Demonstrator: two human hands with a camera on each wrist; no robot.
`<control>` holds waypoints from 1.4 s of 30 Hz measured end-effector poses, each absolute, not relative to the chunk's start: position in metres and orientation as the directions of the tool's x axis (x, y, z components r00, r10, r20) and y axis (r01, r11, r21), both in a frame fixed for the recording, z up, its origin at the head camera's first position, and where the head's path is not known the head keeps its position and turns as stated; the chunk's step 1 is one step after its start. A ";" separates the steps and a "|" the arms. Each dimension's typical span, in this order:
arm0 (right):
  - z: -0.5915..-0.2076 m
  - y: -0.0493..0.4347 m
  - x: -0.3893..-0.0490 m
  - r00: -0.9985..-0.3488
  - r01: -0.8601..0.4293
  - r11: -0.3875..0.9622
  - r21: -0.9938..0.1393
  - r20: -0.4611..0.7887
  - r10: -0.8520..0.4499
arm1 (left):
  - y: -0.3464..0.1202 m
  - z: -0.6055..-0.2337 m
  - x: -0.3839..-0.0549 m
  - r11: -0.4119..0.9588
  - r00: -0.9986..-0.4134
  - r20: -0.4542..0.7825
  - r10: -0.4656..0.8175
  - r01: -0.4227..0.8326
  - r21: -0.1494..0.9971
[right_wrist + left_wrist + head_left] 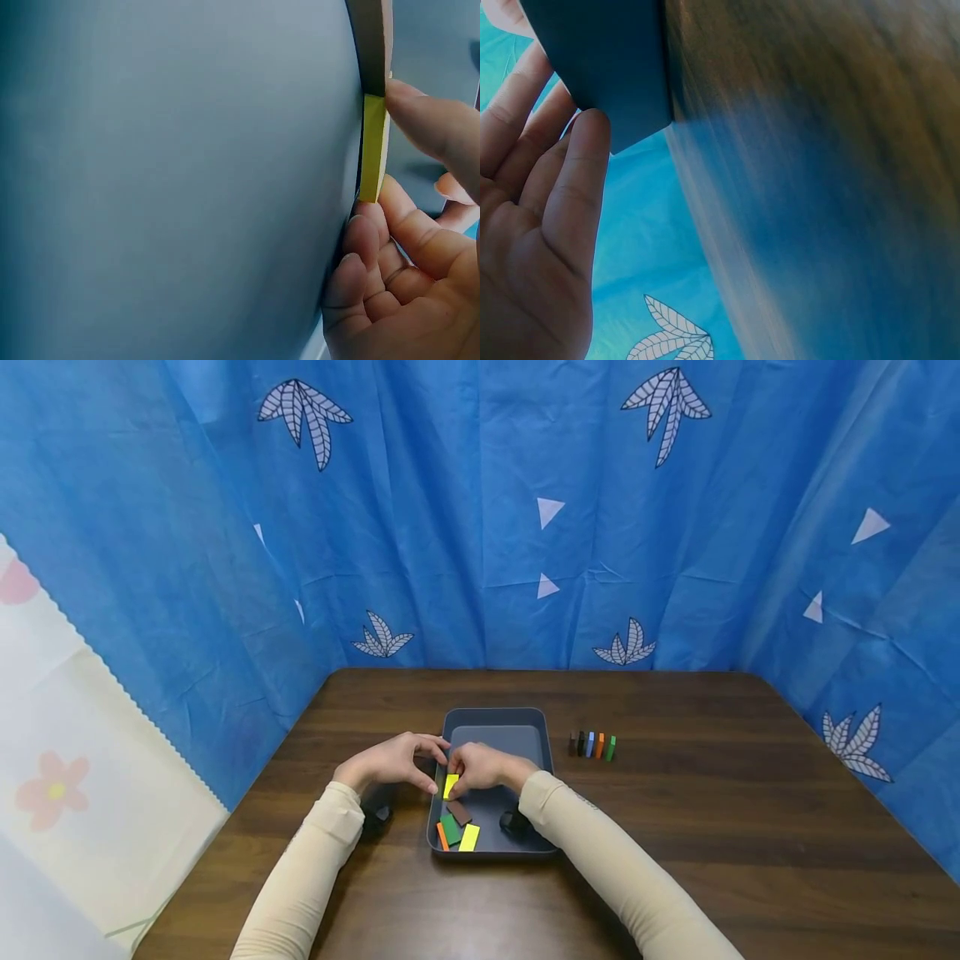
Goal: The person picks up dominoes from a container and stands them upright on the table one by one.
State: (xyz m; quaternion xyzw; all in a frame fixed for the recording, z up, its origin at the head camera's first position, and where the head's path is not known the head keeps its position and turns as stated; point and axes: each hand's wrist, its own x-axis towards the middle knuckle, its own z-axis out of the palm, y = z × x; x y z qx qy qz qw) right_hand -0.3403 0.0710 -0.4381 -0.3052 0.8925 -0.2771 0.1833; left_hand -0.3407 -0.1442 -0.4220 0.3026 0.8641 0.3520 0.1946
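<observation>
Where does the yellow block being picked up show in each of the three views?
Head: yellow block at centre, pinched by the right hand over the tray.
Left wrist: not visible; only the tray corner.
Right wrist: upper right, edge-on.
Shared landmark: the tray.

Matt grey plastic tray on a dark wood-grain table, wrinkled blue cloth backdrop behind.

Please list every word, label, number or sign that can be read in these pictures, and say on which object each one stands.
There are none: no view shows a readable word, number or brand.
Blue curtain: only printed leaves and triangles.
Yellow block gripped by the right hand: plain.
Tray touched by the left hand: plain.
Row of standing blocks: too small to tell.
</observation>
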 end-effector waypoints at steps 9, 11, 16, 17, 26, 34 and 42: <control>-0.438 0.070 -0.342 -0.751 -0.443 0.664 -0.603 -0.155 -0.642 | -0.146 -0.423 -0.342 0.569 -0.744 -0.116 0.658 0.391 0.724; -0.439 0.071 -0.342 -0.747 -0.435 0.651 -0.622 -0.155 -0.647 | -0.145 -0.422 -0.341 0.570 -0.744 -0.120 0.658 0.387 0.725; -0.440 0.074 -0.342 -0.750 -0.379 0.596 -0.708 -0.141 -0.646 | -0.145 -0.423 -0.341 0.579 -0.749 -0.134 0.649 0.372 0.725; -0.440 0.075 -0.342 -0.752 -0.362 0.581 -0.729 -0.140 -0.645 | -0.145 -0.423 -0.341 0.582 -0.753 -0.137 0.644 0.366 0.726; -0.442 0.081 -0.344 -0.749 -0.281 0.501 -0.819 -0.139 -0.648 | -0.145 -0.423 -0.343 0.596 -0.755 -0.132 0.642 0.384 0.706; -0.430 0.092 -0.343 -0.765 -0.247 0.471 -0.847 -0.128 -0.631 | -0.143 -0.423 -0.345 0.598 -0.752 -0.127 0.647 0.397 0.697; -0.421 0.107 -0.338 -0.824 -0.257 0.486 -0.835 -0.074 -0.562 | -0.142 -0.425 -0.344 0.616 -0.762 -0.136 0.634 0.391 0.684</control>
